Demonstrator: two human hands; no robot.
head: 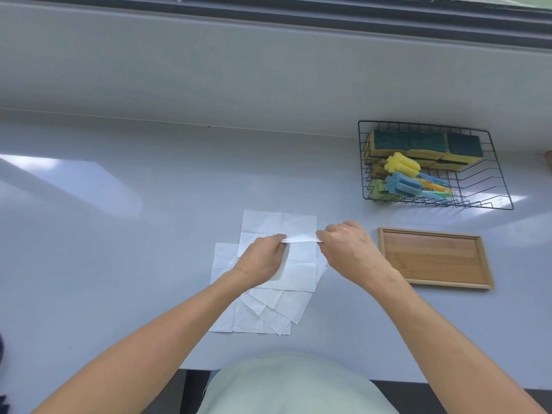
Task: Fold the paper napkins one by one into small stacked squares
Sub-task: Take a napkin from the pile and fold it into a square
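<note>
The counter (125, 264) is pale grey-blue and glossy, and it fills most of the view. Bright patches of light are reflected on it at the left and near the right side. Behind the counter a low grey wall (209, 70) rises, joined to it by a thin seam. Above the wall runs a dark frame (328, 13), maybe of a window, and a small strip of greenish glass shows at the top right corner. Below the near edge of the counter it is dark
</note>
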